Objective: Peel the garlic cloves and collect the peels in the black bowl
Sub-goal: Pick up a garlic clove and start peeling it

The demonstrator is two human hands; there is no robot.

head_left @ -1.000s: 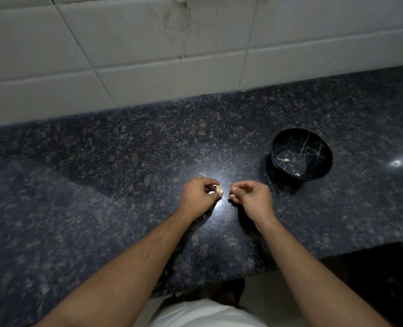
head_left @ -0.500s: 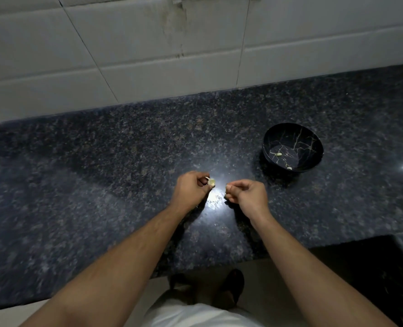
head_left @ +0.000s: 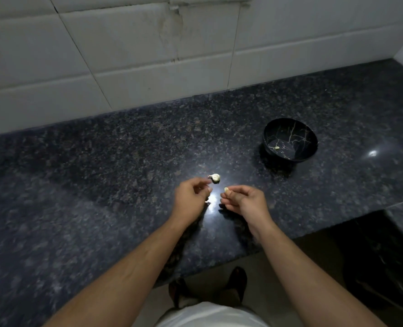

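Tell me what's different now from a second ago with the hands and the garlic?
The left hand has let go of the garlic, which now lies on the counter just beyond its loosened fingers. The right hand now shows a small pale piece pinched at its fingertips, and the hands have drawn slightly apart. The black bowl stays put on the right, with a scrap inside.
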